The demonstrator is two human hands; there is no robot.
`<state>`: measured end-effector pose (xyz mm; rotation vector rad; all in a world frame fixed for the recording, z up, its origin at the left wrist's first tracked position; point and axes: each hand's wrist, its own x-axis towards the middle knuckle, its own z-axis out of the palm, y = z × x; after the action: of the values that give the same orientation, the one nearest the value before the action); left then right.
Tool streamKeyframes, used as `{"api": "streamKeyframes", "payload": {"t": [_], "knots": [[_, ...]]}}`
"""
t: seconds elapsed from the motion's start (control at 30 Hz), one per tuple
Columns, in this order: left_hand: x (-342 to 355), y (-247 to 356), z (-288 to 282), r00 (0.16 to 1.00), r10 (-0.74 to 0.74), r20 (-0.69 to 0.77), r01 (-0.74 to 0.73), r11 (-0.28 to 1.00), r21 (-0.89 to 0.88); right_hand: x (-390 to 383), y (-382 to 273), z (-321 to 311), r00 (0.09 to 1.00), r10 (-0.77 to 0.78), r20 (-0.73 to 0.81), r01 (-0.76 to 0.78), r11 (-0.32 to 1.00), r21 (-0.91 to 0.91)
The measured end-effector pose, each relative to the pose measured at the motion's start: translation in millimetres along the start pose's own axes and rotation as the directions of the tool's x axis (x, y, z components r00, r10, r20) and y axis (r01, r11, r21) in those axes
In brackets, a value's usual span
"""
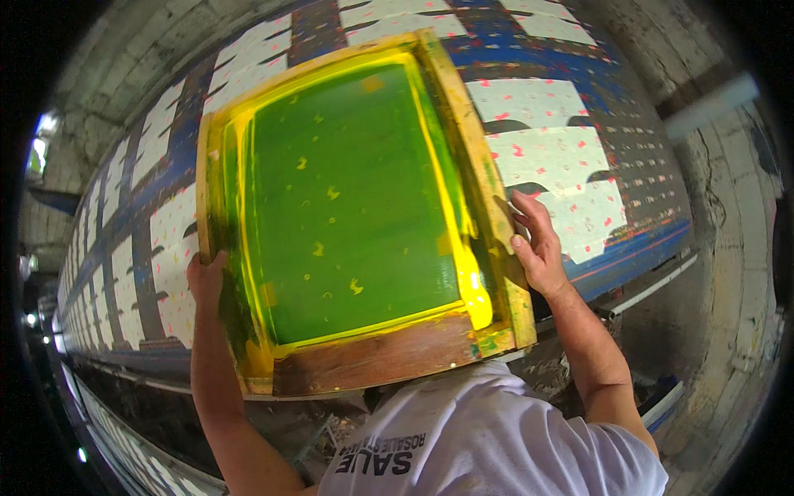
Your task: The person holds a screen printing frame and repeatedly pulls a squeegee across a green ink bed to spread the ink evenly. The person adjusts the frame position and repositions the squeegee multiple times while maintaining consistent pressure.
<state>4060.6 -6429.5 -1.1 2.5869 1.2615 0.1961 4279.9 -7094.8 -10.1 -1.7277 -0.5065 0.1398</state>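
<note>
A wooden screen printing frame (347, 190) with green mesh fills the middle of the view, tilted slightly to the left. Small yellow motifs dot the mesh, and yellow ink (473, 289) lies thickest along the inner right side. A brown wooden strip (372, 354) runs across the near end. My left hand (207, 279) grips the left rail, its fingers largely hidden below the edge. At the right rail, my right hand (542, 248) has bent fingers and a thumb against the wood; some of its contact is hard to make out.
Beneath and beyond the frame stretches a long printing table (637, 165), with pale fabric pieces (538, 99) bearing pink marks in rows. A metal rail (653, 285) follows its near edge. A block wall (719, 207) stands at the right, and another table (107, 438) lies lower left.
</note>
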Motion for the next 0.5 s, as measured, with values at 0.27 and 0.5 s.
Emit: {"api": "streamKeyframes", "payload": {"t": [0.27,0.5], "knots": [[-3.1,-2.7,6.8,0.991,-0.096,0.095,0.118,0.955,-0.272,-7.7,19.5,11.7,0.935,0.28,-0.218,-0.155,0.876,0.457],[6.1,-17.8,15.2,0.993,-0.039,0.115,0.079,0.926,-0.37,2.7,-17.3,3.9,0.926,0.344,-0.153,-0.226,0.833,0.506]]}}
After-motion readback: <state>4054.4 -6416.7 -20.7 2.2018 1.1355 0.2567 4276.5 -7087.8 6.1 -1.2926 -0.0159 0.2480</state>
